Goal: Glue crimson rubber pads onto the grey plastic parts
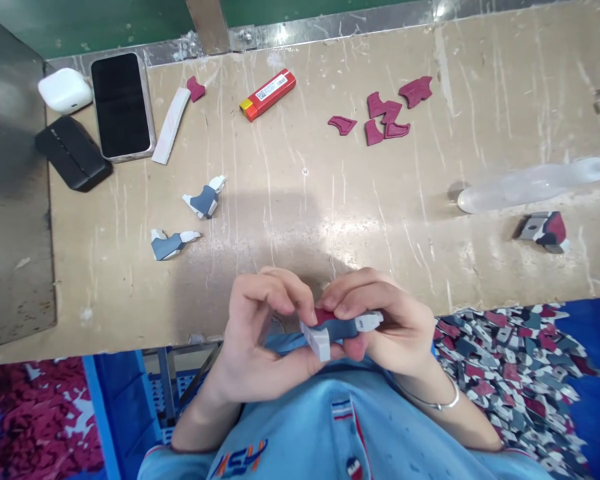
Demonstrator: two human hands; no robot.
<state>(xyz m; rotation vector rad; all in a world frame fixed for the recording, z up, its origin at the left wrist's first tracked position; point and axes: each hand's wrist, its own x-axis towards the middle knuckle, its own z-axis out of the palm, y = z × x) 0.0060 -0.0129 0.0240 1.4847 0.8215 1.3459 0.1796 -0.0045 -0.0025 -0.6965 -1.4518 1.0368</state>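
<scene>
Close to my body, at the table's front edge, both hands grip one small plastic part (341, 328) in white, blue-grey and maroon. My left hand (267, 340) pinches its left end between thumb and fingers. Fingers of my right hand (387, 320) press on its top and right side, with the thumb beneath. Two similar blue-grey and white parts, one (205, 200) above the other (171, 245), lie on the table to the left. An assembled piece with a maroon face (546, 231) rests at the right.
Loose maroon pieces (384, 115), a red lighter (269, 95), a phone (123, 107), a white case (65, 90) and a black case (74, 153) lie farther back. A translucent tool (530, 187) is at right. Bins of maroon pieces (45, 413) and mixed parts (510, 380) stand below the table.
</scene>
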